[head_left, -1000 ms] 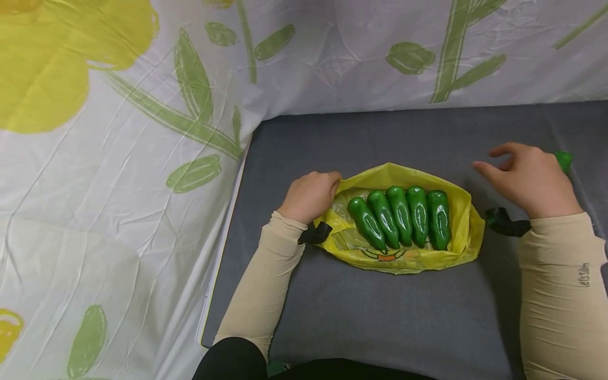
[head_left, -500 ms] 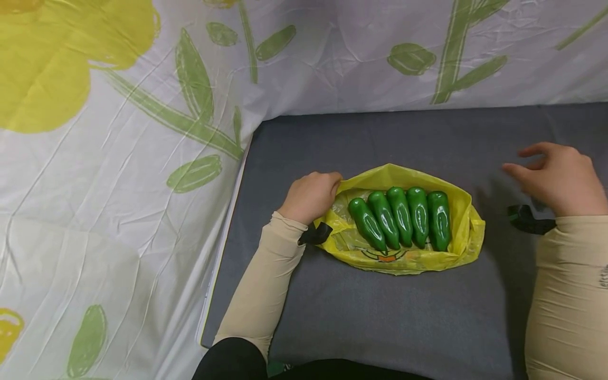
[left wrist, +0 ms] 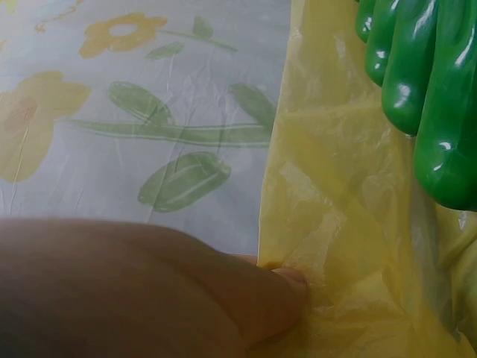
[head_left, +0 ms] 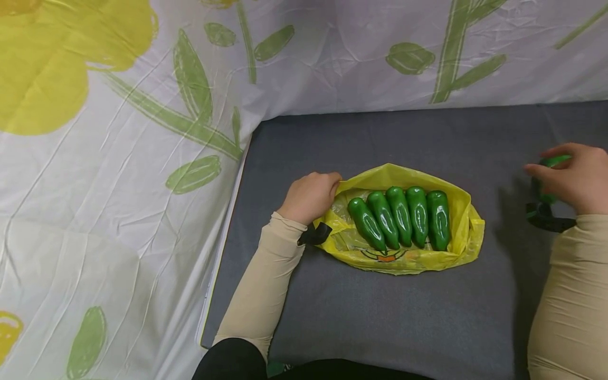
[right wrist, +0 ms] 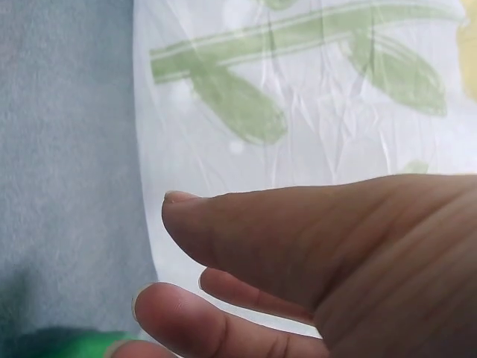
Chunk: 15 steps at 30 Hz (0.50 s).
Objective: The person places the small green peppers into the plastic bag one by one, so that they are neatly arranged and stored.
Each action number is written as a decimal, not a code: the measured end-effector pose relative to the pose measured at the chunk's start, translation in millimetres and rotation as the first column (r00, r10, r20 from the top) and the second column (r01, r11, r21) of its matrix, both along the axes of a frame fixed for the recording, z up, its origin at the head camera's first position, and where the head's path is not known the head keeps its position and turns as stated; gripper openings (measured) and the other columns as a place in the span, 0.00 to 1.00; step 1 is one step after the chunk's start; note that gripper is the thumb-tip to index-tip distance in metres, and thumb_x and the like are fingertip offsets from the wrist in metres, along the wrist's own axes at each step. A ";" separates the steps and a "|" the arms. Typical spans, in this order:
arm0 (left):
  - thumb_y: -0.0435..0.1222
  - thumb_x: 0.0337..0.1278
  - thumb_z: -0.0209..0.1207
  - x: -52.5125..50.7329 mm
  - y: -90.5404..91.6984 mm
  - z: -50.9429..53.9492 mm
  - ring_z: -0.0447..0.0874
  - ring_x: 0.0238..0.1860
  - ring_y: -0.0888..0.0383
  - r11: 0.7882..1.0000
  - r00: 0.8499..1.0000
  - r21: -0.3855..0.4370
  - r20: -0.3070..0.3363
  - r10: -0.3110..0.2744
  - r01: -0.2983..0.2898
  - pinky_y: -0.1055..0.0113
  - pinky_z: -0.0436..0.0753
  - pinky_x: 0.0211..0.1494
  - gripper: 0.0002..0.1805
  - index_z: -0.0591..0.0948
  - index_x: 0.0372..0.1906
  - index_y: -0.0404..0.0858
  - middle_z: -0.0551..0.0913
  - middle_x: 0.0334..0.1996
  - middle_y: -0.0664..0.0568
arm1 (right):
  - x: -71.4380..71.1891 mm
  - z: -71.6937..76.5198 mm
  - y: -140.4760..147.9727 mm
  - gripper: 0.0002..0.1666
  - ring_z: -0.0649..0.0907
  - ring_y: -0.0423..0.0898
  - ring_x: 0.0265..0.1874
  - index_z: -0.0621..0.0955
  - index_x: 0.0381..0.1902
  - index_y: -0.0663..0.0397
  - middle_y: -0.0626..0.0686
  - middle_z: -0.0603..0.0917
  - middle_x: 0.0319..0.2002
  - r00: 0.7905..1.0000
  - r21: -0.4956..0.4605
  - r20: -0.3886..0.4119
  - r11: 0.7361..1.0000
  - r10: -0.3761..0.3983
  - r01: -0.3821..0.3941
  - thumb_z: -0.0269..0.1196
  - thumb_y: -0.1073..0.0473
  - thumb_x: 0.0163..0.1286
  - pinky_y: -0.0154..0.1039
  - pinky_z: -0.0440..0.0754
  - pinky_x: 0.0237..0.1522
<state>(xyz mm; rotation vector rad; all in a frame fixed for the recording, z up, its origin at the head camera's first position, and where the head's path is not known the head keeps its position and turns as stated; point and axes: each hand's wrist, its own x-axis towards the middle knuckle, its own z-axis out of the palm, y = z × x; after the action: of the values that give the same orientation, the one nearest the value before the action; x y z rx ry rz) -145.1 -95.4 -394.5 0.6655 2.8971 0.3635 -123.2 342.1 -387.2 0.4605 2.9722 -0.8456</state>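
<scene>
My left hand [head_left: 311, 198] pinches the left rim of a yellow plastic bag [head_left: 463, 203], with the thumb on the film in the left wrist view. Several glossy green peppers [head_left: 399, 214] lie side by side inside its wide mouth. At the far right, my right hand [head_left: 577, 177] is over green, pepper-like shapes [head_left: 554, 161], partly hidden behind the fingers; whether they are one or more I cannot tell. In the right wrist view its thumb and fingers [right wrist: 179, 317] stand apart, with part of a green thing [right wrist: 86, 347] at the lower left edge.
A dark grey cloth surface [head_left: 380, 316] lies under the bag. White sheeting with printed flowers [head_left: 332, 74] rises along the back and covers the left side. Black straps [head_left: 315, 233] are at both wrists.
My right hand has moved rightward, away from the bag to the green shapes at the far right. The left hand, the bag and the peppers in it have stayed put.
</scene>
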 end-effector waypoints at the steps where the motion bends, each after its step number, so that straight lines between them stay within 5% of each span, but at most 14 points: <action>1: 0.39 0.86 0.46 0.1 0.0 0.0 0.83 0.30 0.58 1.000 1.000 0.000 0.001 0.000 0.000 0.61 0.82 0.32 0.18 0.87 0.58 0.47 0.90 0.42 0.53 | -0.3 -1.5 3.2 0.32 0.73 0.37 0.08 0.70 0.66 0.82 0.75 0.82 0.24 1.000 -0.008 -0.005 1.000 -0.003 0.003 0.61 0.57 0.79 0.42 0.74 0.17; 5: 0.39 0.86 0.46 0.2 -0.1 0.6 0.83 0.31 0.58 1.000 1.000 0.001 0.001 -0.002 0.002 0.61 0.82 0.32 0.18 0.87 0.58 0.47 0.90 0.42 0.53 | -4.1 -17.0 24.2 0.34 0.75 0.38 0.08 0.72 0.69 0.75 0.60 0.80 0.15 1.000 -0.033 -0.011 0.999 -0.025 0.024 0.60 0.51 0.80 0.38 0.71 0.17; 8: 0.39 0.86 0.47 0.3 -0.2 1.2 0.83 0.31 0.58 1.000 1.000 0.002 -0.001 -0.001 0.002 0.60 0.82 0.33 0.18 0.88 0.57 0.47 0.90 0.41 0.53 | -8.0 -34.7 42.1 0.30 0.76 0.39 0.08 0.77 0.66 0.56 0.50 0.78 0.13 0.999 -0.035 -0.023 0.999 -0.039 0.038 0.58 0.40 0.79 0.42 0.74 0.17; 12: 0.39 0.86 0.47 0.3 -0.2 1.7 0.83 0.31 0.58 1.000 1.000 0.005 -0.001 -0.001 0.001 0.60 0.83 0.33 0.17 0.88 0.56 0.46 0.90 0.41 0.53 | -8.6 -40.2 48.9 0.29 0.74 0.33 0.07 0.77 0.62 0.60 0.54 0.78 0.18 0.998 -0.074 -0.025 0.996 -0.057 0.055 0.58 0.42 0.79 0.39 0.73 0.17; 15: 0.39 0.86 0.47 0.4 -0.1 1.6 0.83 0.31 0.58 1.000 1.000 0.004 0.000 -0.003 0.003 0.61 0.82 0.32 0.17 0.88 0.56 0.46 0.90 0.41 0.53 | -4.9 -31.8 42.9 0.33 0.72 0.31 0.06 0.71 0.62 0.80 0.52 0.75 0.18 0.997 -0.120 -0.015 0.990 -0.070 0.068 0.58 0.51 0.79 0.35 0.71 0.16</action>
<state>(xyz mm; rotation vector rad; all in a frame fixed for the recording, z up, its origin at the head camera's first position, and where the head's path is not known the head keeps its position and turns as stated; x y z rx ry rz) -144.7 -95.5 -393.0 0.6700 2.8964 0.3685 -128.1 385.0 -419.0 0.5559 2.9171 -1.0331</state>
